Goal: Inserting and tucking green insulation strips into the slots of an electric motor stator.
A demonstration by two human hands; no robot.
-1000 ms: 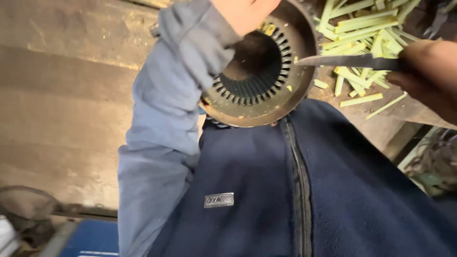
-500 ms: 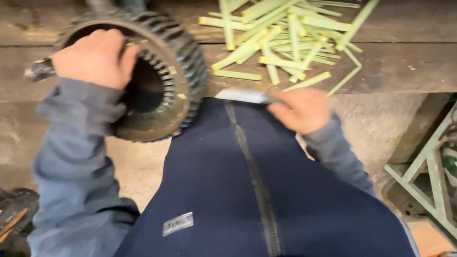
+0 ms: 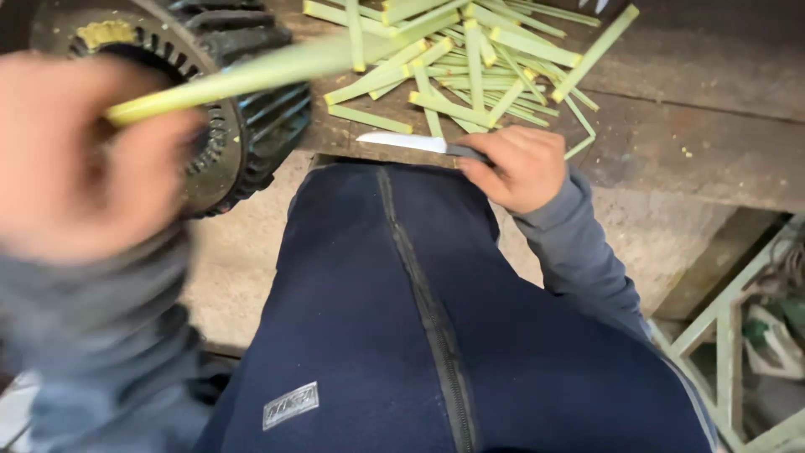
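Holding: left hand (image 3: pixel 80 155), blurred and close to camera at near left, fingers closed around one long pale green flat strip (image 3: pixel 277 67) that slants up toward far right.
Right hand: right hand (image 3: pixel 511 168) at centre, fingers wrapped round the handle of a small knife with a bright steel blade (image 3: pixel 402 141); blade points left, lying along the near edge of the worn wooden bench (image 3: pixel 696 126).
Strip pile: heap of cut pale green flat strips (image 3: pixel 470 59) on bench, far of the knife, just beside it.
Stator: round dark metal slotted motor core (image 3: pixel 243 117) at far left, behind the left hand, resting on bench edge.
Body: dark blue zipped fleece jacket (image 3: pixel 402 335) fills the near centre.
Risk: blade sits bare and close to the jacket; a fast left-hand move could likely drag the strip or sleeve across it.
Risk 2: the core looks near the bench edge; a knock could tip it off.
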